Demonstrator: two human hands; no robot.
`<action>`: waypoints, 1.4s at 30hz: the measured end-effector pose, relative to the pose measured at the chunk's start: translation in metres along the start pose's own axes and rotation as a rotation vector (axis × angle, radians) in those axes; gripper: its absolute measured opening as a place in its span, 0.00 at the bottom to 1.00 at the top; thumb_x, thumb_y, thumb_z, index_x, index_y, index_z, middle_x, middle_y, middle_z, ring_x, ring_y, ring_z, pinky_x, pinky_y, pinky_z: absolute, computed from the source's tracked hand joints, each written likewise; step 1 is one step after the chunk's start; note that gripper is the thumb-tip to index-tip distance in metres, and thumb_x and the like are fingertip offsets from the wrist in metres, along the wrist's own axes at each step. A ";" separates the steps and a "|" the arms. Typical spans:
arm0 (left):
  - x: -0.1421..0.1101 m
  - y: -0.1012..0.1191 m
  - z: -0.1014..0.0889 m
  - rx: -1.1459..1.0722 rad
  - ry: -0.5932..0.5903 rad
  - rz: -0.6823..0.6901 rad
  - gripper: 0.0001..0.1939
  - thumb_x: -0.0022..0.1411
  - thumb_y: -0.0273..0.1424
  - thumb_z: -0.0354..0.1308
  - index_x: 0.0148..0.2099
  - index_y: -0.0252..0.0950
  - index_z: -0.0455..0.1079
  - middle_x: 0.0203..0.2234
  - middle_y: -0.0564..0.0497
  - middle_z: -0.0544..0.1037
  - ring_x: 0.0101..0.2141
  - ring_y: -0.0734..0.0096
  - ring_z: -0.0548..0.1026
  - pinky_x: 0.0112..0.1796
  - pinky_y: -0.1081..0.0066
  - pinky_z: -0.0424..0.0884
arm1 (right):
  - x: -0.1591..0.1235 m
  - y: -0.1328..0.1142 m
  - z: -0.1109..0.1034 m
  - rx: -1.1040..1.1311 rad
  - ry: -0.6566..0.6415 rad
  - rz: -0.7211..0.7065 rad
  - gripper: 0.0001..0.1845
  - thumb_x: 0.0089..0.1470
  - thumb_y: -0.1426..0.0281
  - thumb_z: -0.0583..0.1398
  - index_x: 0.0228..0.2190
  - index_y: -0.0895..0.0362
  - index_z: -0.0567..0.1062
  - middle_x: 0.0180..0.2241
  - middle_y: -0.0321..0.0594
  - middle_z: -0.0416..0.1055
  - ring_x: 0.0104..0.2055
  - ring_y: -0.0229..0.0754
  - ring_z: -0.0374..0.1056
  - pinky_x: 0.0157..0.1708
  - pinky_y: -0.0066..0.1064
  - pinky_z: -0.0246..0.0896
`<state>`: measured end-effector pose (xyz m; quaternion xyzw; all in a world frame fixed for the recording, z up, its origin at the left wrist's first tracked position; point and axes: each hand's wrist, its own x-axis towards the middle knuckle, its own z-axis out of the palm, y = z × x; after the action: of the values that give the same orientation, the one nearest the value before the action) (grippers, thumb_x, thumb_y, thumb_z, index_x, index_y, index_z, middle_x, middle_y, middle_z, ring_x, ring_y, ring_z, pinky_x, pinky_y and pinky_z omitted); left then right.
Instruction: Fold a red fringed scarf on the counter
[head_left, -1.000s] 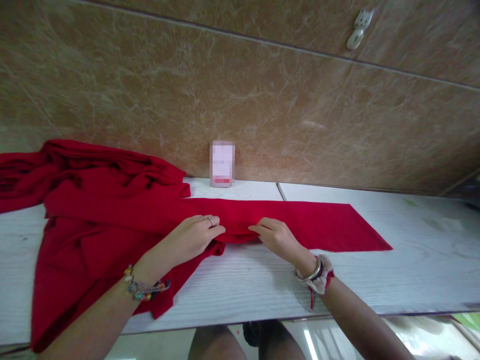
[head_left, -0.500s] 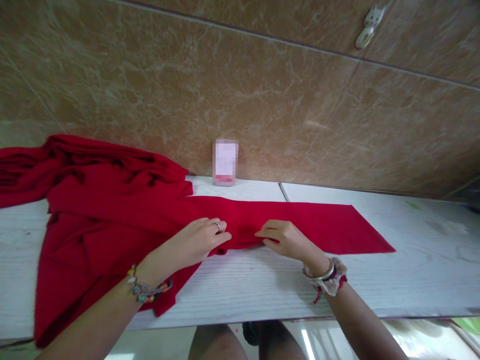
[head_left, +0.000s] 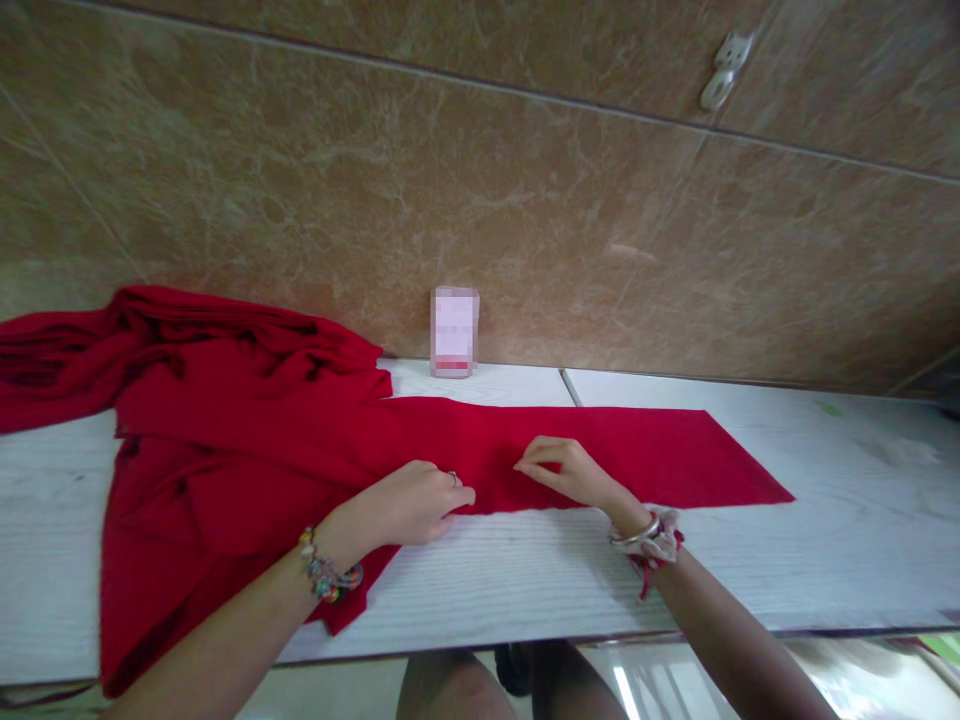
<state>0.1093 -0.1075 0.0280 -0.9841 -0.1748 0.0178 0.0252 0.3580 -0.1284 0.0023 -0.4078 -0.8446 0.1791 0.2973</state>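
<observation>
A red cloth (head_left: 637, 455) lies on the white wood-grain tabletop. Its right part stretches out as a flat band with a slanted end, while its left part is bunched and wrinkled. My left hand (head_left: 424, 500), with a ring and a beaded bracelet, is closed on the band's near edge, its fingertips partly hidden. To its right, my right hand (head_left: 566, 470) is over the middle of the band, thumb and fingers pinched together at the tips. The cloth under those fingertips looks flat, with no fold visible between them.
A small pale box-like item (head_left: 454, 332), blurred out, stands at the table's back edge against the brown tiled wall (head_left: 300, 180). A white cat-shaped hook (head_left: 726, 70) is fixed higher up. A seam crosses the white tabletop (head_left: 847, 520). My legs show below its front edge.
The band's near edge, earlier curled up between my hands, now lies flatter and nearer to me. My left hand has shifted right and toward me along it; my right hand has moved slightly right.
</observation>
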 end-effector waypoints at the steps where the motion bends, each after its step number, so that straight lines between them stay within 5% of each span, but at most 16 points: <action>1: 0.001 -0.001 0.000 -0.027 -0.004 0.000 0.06 0.56 0.25 0.53 0.37 0.38 0.68 0.28 0.52 0.76 0.27 0.69 0.74 0.27 0.72 0.64 | 0.003 0.004 0.001 0.002 0.048 0.030 0.15 0.56 0.64 0.53 0.30 0.58 0.77 0.30 0.42 0.74 0.32 0.38 0.68 0.34 0.30 0.64; 7: 0.002 -0.006 -0.001 -0.125 0.006 0.003 0.08 0.54 0.27 0.54 0.38 0.39 0.68 0.27 0.55 0.76 0.26 0.70 0.73 0.27 0.73 0.63 | 0.057 0.013 0.000 -0.131 0.118 0.252 0.11 0.52 0.72 0.54 0.31 0.58 0.77 0.34 0.42 0.75 0.37 0.41 0.68 0.39 0.32 0.61; 13: 0.002 -0.007 0.000 -0.161 -0.001 0.001 0.09 0.53 0.28 0.55 0.39 0.39 0.69 0.23 0.56 0.75 0.25 0.71 0.72 0.25 0.75 0.62 | 0.141 0.007 0.015 -0.298 -0.145 0.433 0.16 0.55 0.72 0.50 0.27 0.62 0.76 0.27 0.39 0.72 0.31 0.37 0.65 0.30 0.25 0.54; 17: -0.001 -0.012 -0.003 -0.254 0.017 0.029 0.11 0.53 0.30 0.57 0.41 0.39 0.70 0.24 0.56 0.74 0.25 0.73 0.71 0.26 0.76 0.64 | 0.170 0.008 0.027 -0.289 -0.233 0.453 0.14 0.52 0.70 0.54 0.23 0.63 0.76 0.22 0.38 0.70 0.26 0.36 0.62 0.25 0.25 0.51; 24: 0.000 -0.023 0.005 -0.130 0.184 -0.237 0.17 0.62 0.34 0.49 0.51 0.36 0.66 0.46 0.42 0.70 0.44 0.60 0.70 0.44 0.61 0.66 | 0.183 0.012 0.032 -0.207 -0.345 0.479 0.07 0.46 0.74 0.58 0.25 0.61 0.77 0.20 0.33 0.69 0.23 0.32 0.59 0.23 0.22 0.52; 29: -0.002 -0.027 0.021 -0.290 0.014 -0.146 0.30 0.59 0.41 0.51 0.62 0.40 0.51 0.60 0.41 0.53 0.60 0.55 0.50 0.56 0.54 0.51 | 0.188 0.019 0.037 -0.153 -0.373 0.450 0.09 0.46 0.78 0.55 0.20 0.62 0.74 0.18 0.32 0.66 0.21 0.31 0.56 0.23 0.23 0.52; 34: -0.002 -0.025 0.021 -0.406 -0.133 -0.157 0.39 0.55 0.46 0.53 0.64 0.43 0.41 0.63 0.43 0.39 0.61 0.54 0.36 0.57 0.52 0.41 | 0.188 0.027 0.045 -0.141 -0.323 0.417 0.13 0.46 0.80 0.51 0.16 0.61 0.69 0.15 0.31 0.60 0.20 0.32 0.53 0.22 0.24 0.49; 39: 0.000 -0.025 0.016 -0.444 -0.143 -0.178 0.38 0.56 0.49 0.51 0.64 0.42 0.44 0.63 0.44 0.41 0.61 0.54 0.38 0.57 0.53 0.42 | 0.175 0.026 0.048 -0.130 -0.174 0.381 0.09 0.51 0.78 0.51 0.30 0.61 0.71 0.29 0.37 0.68 0.30 0.34 0.61 0.31 0.24 0.55; 42: 0.002 -0.033 0.015 -0.395 -0.014 -0.246 0.27 0.63 0.45 0.42 0.62 0.43 0.48 0.61 0.47 0.52 0.60 0.61 0.48 0.57 0.56 0.46 | 0.158 0.025 0.042 -0.072 -0.152 0.344 0.08 0.52 0.73 0.54 0.36 0.61 0.69 0.33 0.40 0.70 0.33 0.35 0.64 0.34 0.26 0.58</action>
<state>0.0992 -0.0747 0.0144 -0.9411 -0.2938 -0.0132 -0.1670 0.2678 0.0102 0.0130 -0.5419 -0.7882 0.2273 0.1830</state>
